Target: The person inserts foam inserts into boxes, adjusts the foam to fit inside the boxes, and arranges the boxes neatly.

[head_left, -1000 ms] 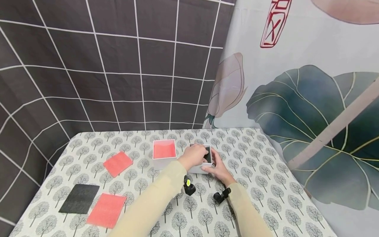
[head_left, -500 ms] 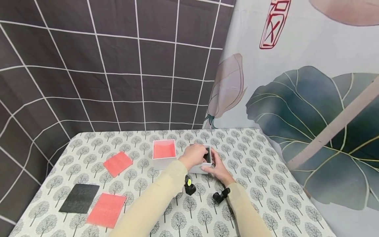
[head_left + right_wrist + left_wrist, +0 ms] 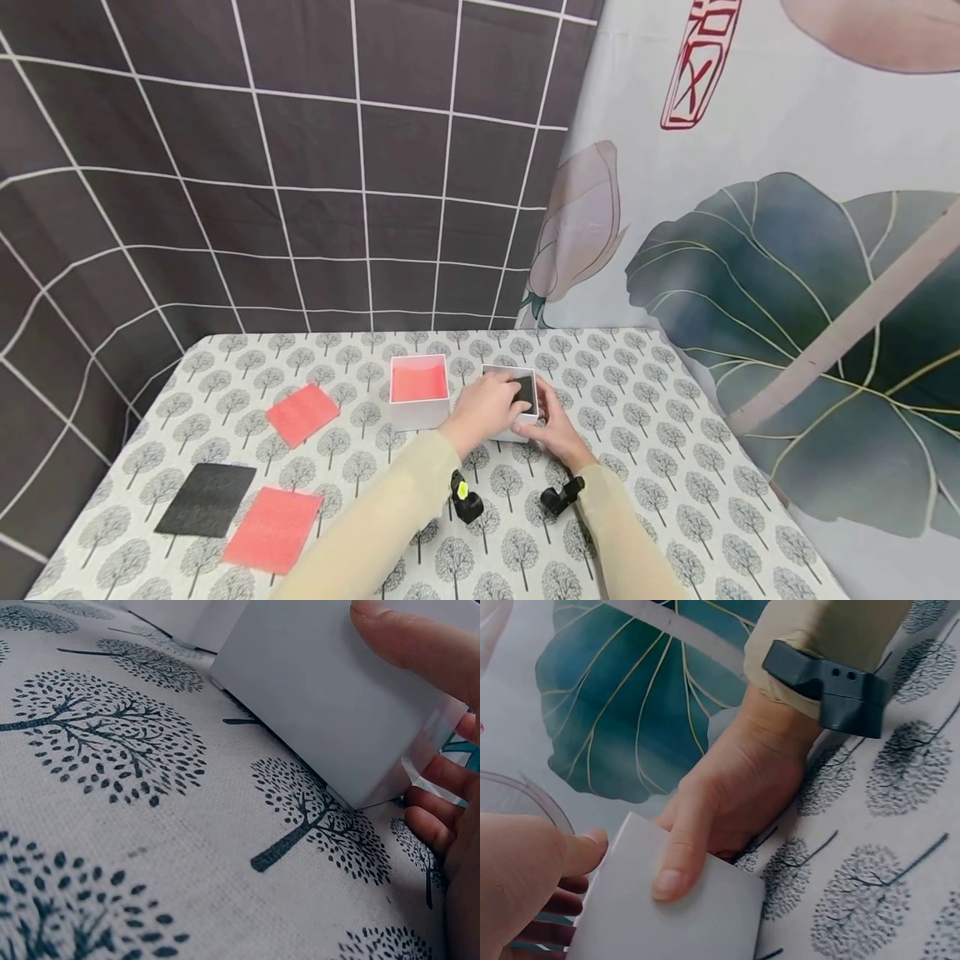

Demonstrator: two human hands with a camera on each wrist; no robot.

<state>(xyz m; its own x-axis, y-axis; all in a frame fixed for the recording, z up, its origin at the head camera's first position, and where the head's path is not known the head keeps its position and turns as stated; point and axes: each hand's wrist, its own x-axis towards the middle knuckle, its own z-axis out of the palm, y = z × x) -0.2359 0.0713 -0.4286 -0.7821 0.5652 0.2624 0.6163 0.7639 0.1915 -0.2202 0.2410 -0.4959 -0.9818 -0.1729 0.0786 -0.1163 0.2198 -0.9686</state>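
Observation:
A small white open-topped box (image 3: 512, 435) stands near the middle of the table, with something black (image 3: 528, 390) inside, partly hidden by the fingers. My right hand (image 3: 557, 429) grips its right side; in the right wrist view the thumb lies on one white wall (image 3: 322, 697) and the other fingers are round the corner. My left hand (image 3: 487, 408) is over the box's left part, its fingers loosely bent at the opening. In the left wrist view this hand (image 3: 525, 877) is beside the box edge, pinching nothing visible.
Left of it stands a second white box (image 3: 420, 414) with a red lining (image 3: 418, 380). Farther left lie a red square sheet (image 3: 302, 414), a black sheet (image 3: 206, 500) and another red sheet (image 3: 273, 531) on the tree-print tablecloth (image 3: 630, 500). Curtains hang behind.
My left hand has drawn back a little up and to the left out of the box, showing more black inside. My right hand keeps its hold on the box.

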